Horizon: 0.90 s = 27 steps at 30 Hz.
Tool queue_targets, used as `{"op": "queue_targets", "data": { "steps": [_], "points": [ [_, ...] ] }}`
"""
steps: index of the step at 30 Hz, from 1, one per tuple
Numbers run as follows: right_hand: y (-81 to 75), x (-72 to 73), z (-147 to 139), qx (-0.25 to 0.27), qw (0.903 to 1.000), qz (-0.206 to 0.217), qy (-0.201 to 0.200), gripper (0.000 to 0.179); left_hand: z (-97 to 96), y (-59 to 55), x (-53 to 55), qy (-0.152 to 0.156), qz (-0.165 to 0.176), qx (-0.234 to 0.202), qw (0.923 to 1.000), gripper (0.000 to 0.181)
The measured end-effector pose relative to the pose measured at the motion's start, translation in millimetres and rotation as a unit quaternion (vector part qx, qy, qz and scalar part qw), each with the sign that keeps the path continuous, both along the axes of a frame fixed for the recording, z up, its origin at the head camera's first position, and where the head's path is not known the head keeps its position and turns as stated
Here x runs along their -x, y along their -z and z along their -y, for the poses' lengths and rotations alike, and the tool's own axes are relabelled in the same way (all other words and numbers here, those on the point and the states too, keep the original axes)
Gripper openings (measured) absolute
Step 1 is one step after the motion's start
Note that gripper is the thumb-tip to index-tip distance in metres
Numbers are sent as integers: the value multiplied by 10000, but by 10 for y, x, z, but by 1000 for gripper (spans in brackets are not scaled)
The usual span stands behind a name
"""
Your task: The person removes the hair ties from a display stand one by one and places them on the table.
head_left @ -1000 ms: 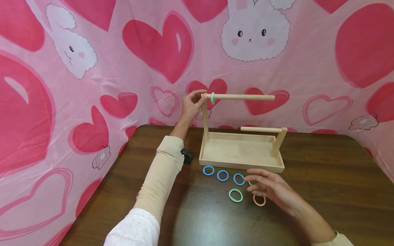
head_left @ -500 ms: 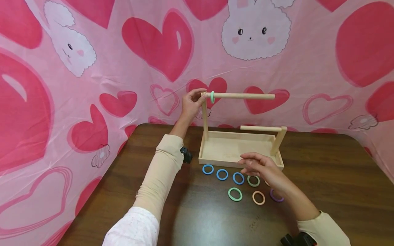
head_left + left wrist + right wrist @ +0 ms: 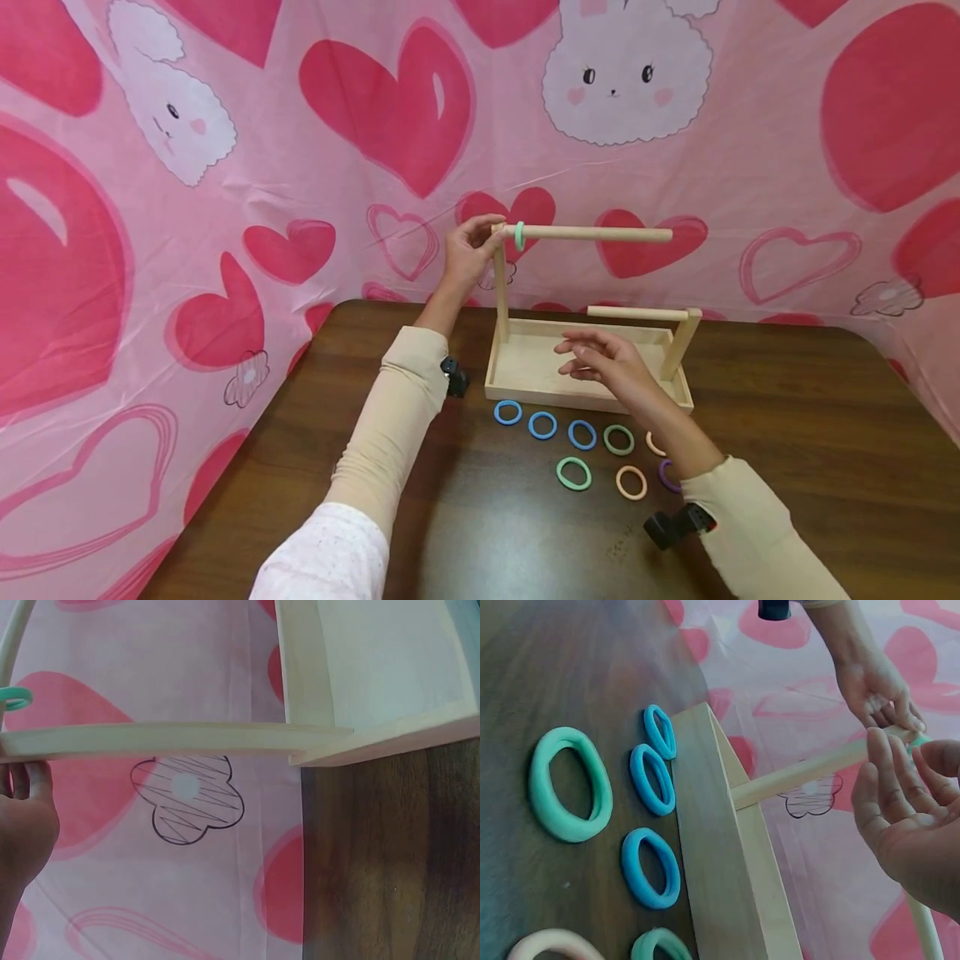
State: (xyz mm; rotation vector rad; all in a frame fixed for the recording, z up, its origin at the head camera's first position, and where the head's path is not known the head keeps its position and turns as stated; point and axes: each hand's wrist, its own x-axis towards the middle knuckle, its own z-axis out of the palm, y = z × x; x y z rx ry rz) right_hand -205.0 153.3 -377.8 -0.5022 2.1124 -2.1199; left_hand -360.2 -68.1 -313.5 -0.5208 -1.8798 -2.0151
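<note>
My left hand point(image 3: 468, 250) grips the top of the tall left post of a wooden stand point(image 3: 501, 292). Beside those fingers, a mint green ring point(image 3: 519, 237) hangs on the stand's upper rod, near the post. My right hand point(image 3: 603, 362) holds nothing; its fingers are loosely bent above the stand's tray point(image 3: 525, 396). In the right wrist view the right fingers overlap the top of the post, with the left hand point(image 3: 877, 690) behind. The left wrist view shows the left fingers at the post point(image 3: 180, 740), partly hidden by it.
In front of the tray lie several rings: blue rings point(image 3: 543, 426), a light green ring point(image 3: 573, 473), a darker green ring point(image 3: 618, 440), peach rings point(image 3: 631, 482) and a purple ring point(image 3: 667, 477) partly behind the right forearm. A shorter rod point(image 3: 637, 313) juts leftward from the right post. Heart-print cloth hangs behind.
My right hand has moved up and left, from over the rings to above the tray, uncovering several rings. The left hand keeps its grip on the post; the mint ring stays put.
</note>
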Motion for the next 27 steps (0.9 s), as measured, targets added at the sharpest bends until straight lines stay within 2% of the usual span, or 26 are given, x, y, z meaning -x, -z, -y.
{"op": "queue_targets", "data": {
  "steps": [8, 12, 16, 22, 27],
  "points": [
    [-127, 283, 236, 6, 9973, -269, 678, 24, 3, 15, 10, -18, -35, 71, 10000, 26],
    [-227, 433, 351, 113, 9968, -244, 751, 29, -7, 23, 26, 14, -95, 58, 9999, 26],
    [-306, 575, 467, 200, 9952, -191, 942, 28, -13, 23, 36, 49, -112, -1, 9999, 26],
    [-399, 751, 642, 500, 9848, -364, 1622, 30, -4, 21, 34, 34, -142, -17, 9999, 26],
    [-452, 853, 753, 463, 9752, -506, 2105, 30, -5, 17, 16, 43, -127, -12, 9999, 26]
  ]
}}
